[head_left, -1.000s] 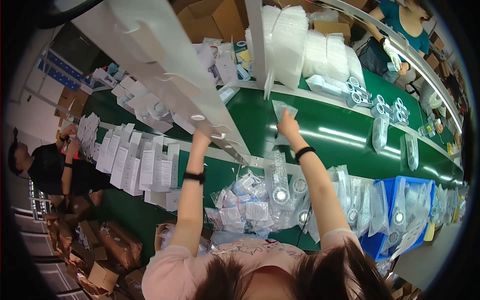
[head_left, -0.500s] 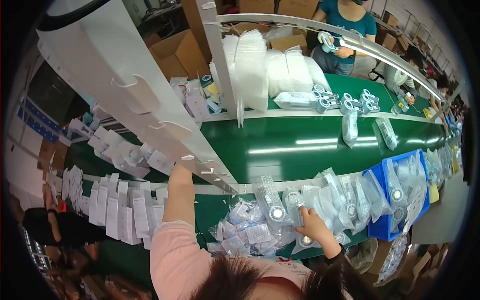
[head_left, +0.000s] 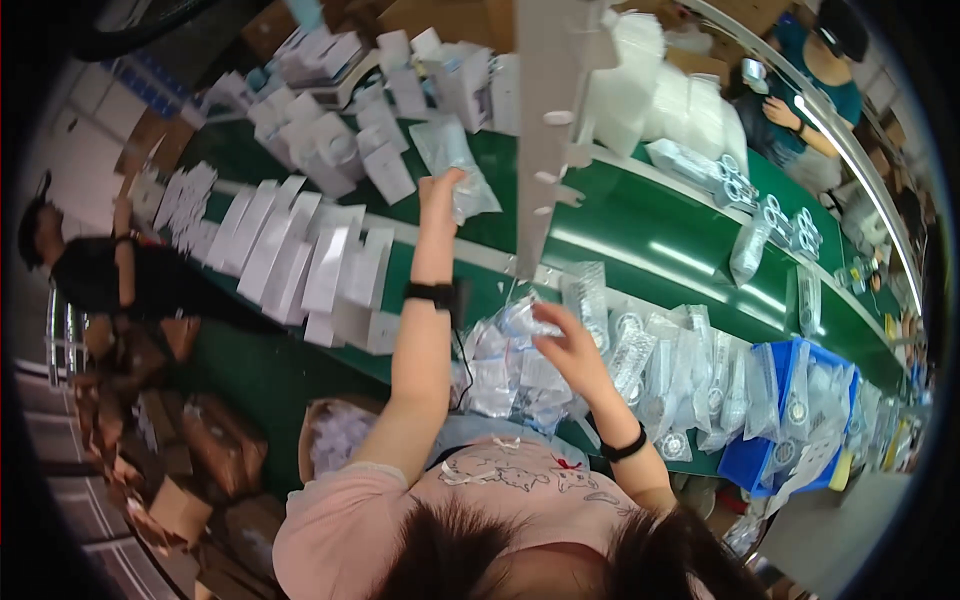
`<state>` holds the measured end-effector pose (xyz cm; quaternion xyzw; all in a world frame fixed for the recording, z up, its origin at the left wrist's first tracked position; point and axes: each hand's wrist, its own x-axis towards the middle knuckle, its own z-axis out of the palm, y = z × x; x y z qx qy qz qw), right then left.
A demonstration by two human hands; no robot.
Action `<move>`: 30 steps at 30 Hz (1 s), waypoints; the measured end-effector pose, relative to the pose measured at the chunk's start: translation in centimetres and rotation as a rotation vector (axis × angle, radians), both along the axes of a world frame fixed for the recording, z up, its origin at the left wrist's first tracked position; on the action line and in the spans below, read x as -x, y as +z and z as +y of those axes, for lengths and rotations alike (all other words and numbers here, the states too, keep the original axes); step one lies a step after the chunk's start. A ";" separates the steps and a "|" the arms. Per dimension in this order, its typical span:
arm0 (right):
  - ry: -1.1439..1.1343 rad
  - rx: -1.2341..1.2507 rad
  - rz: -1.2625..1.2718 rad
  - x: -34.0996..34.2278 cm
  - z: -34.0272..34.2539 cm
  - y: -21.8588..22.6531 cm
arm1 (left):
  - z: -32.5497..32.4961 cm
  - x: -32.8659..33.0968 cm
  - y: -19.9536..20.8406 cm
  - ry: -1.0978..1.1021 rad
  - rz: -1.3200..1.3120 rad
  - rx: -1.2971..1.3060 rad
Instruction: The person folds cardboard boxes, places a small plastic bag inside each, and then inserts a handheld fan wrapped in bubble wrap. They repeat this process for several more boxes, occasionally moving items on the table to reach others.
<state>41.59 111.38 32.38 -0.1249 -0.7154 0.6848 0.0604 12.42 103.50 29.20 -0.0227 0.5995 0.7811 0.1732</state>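
1. Head view, counts: two hands, one clear bag (head_left: 474, 196), one blue bin (head_left: 742, 464).
2. Around: one pale post (head_left: 546, 110) right of the bag blocks part of the green belt (head_left: 625, 215); white boxes (head_left: 300, 245) crowd leftward.
3. Bag: on the belt, long axis slanting upper-left to lower-right. Left hand (head_left: 441, 196) touches it; grip, cannot tell. Right hand (head_left: 572, 350), fingers parted, at small packets (head_left: 493, 385).

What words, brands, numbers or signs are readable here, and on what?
None can be read.
Clear bag at the left hand: no legible text.
Bagged packets: too blurred.
Standing white cartons: any print too small or blurred.
White sheet at the blue bin: any print too small.
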 end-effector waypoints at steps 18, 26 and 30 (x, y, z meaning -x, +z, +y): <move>-0.270 1.098 0.192 10.0 -11.7 -1.7 | -29.4 -11.6 1.9 -0.316 0.996 0.706; -0.294 1.489 0.357 10.0 -12.3 -1.9 | -26.8 -7.5 -3.5 -0.643 0.895 0.572; -0.471 1.221 0.457 10.5 -13.8 -1.0 | -23.1 -8.6 -3.3 -0.530 0.818 0.530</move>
